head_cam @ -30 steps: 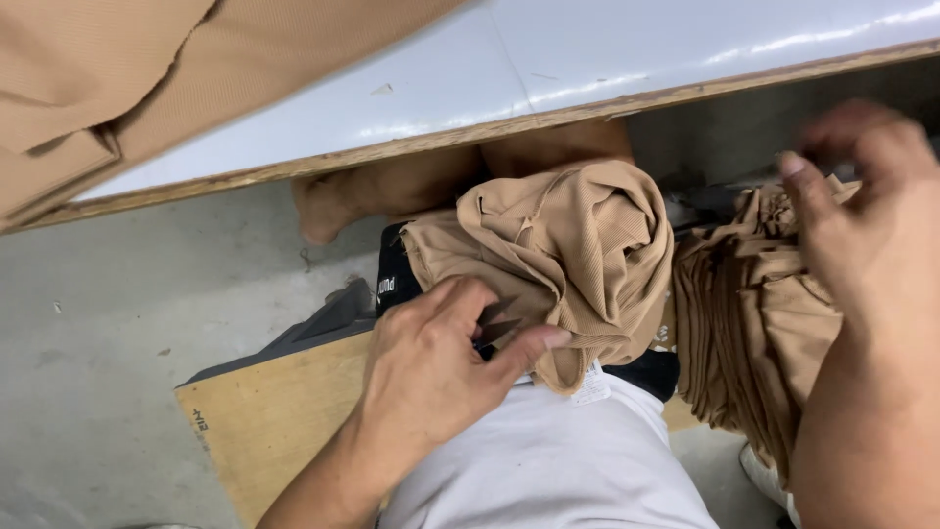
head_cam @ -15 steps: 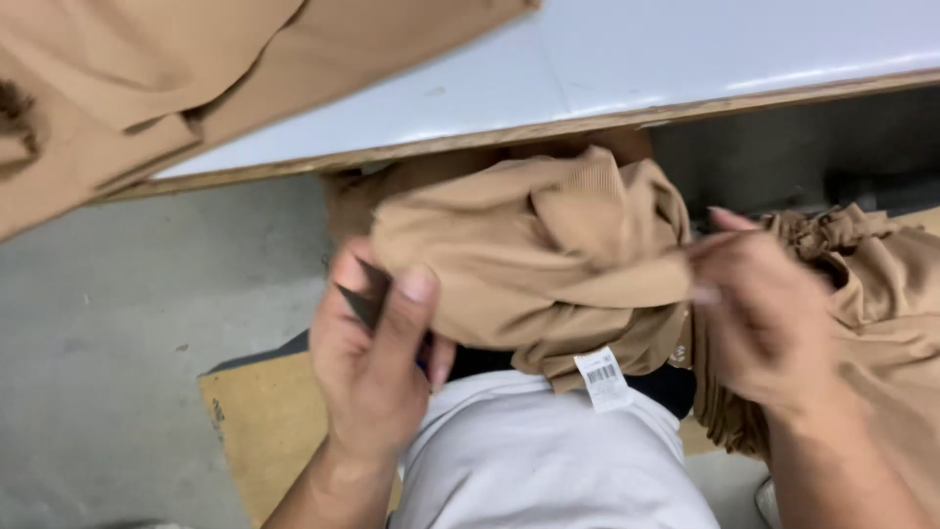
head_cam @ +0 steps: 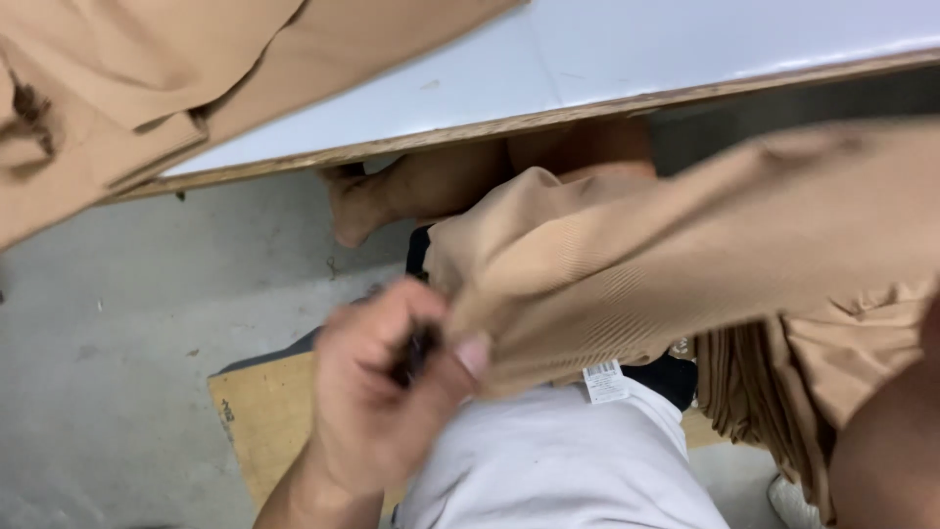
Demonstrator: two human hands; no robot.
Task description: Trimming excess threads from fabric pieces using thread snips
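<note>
A tan ribbed garment (head_cam: 685, 255) is stretched across my lap, blurred by motion, with a white label (head_cam: 607, 380) hanging from its lower edge. My left hand (head_cam: 387, 402) is closed on the garment's left end and also pinches a small dark object (head_cam: 421, 348) that I cannot make out. Of my right arm only the forearm (head_cam: 886, 470) shows at the bottom right; the hand is behind the cloth, which runs taut toward that side.
A white table (head_cam: 636, 49) with a wooden edge spans the top, with more tan cloth (head_cam: 117, 98) lying at its left. A bunch of tan garments (head_cam: 764, 402) hangs at my right. A bare leg (head_cam: 392, 196), grey floor (head_cam: 117, 323) and a wooden board (head_cam: 259, 421) lie below.
The bunched garment has been pulled out flat and taut toward the right. My left hand slid down to its left end, and my right hand moved out behind the cloth.
</note>
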